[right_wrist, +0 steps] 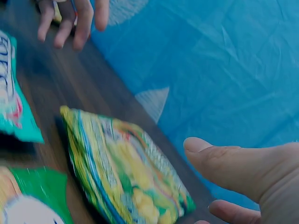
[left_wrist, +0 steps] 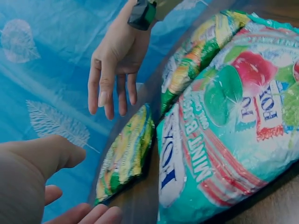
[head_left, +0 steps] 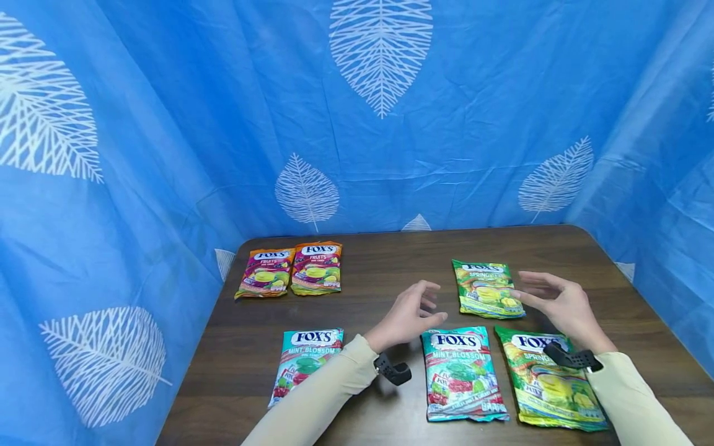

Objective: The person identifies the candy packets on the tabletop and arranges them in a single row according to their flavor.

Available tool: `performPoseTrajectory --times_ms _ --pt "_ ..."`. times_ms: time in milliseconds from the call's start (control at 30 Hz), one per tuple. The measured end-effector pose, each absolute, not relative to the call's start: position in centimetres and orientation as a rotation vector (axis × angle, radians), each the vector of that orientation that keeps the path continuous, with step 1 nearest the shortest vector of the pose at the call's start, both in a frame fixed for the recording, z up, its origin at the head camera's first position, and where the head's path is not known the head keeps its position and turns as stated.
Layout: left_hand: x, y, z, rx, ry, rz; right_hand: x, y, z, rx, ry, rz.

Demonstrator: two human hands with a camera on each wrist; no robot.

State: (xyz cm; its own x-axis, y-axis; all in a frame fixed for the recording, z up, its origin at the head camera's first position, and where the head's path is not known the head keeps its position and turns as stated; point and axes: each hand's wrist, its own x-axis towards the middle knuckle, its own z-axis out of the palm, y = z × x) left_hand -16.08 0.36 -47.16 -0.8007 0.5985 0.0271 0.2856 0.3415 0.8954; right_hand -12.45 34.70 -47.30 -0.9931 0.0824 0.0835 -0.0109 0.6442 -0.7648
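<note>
A green and yellow candy bag (head_left: 486, 291) lies flat at the back right of the table. My right hand (head_left: 563, 303) hovers at its right edge, thumb toward the bag and fingers loosely spread, holding nothing. In the right wrist view the thumb (right_wrist: 224, 163) stands apart from that bag (right_wrist: 135, 172). My left hand (head_left: 409, 316) is left of the same bag, above the table, its fingers relaxed and nothing in them. Close below the left hand lies a teal mint candy bag (head_left: 462, 375). A second green and yellow bag (head_left: 549, 390) is partly under the right wrist.
Two orange and purple fruit candy bags (head_left: 316, 269) lie side by side at the back left. Another teal mint bag (head_left: 298, 356) at the front left is partly covered by my left sleeve. A blue leaf-print cloth (head_left: 424, 161) hangs around the dark wooden table (head_left: 390, 260).
</note>
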Motion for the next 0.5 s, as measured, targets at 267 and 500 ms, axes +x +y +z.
performPoseTrajectory --times_ms 267,500 --pt "-17.2 2.7 -47.7 0.754 2.323 1.397 -13.7 36.5 -49.1 -0.101 -2.78 1.302" --pt "-18.6 4.1 -48.5 0.721 2.347 1.386 -14.7 37.0 -49.6 -0.085 -2.793 1.38"
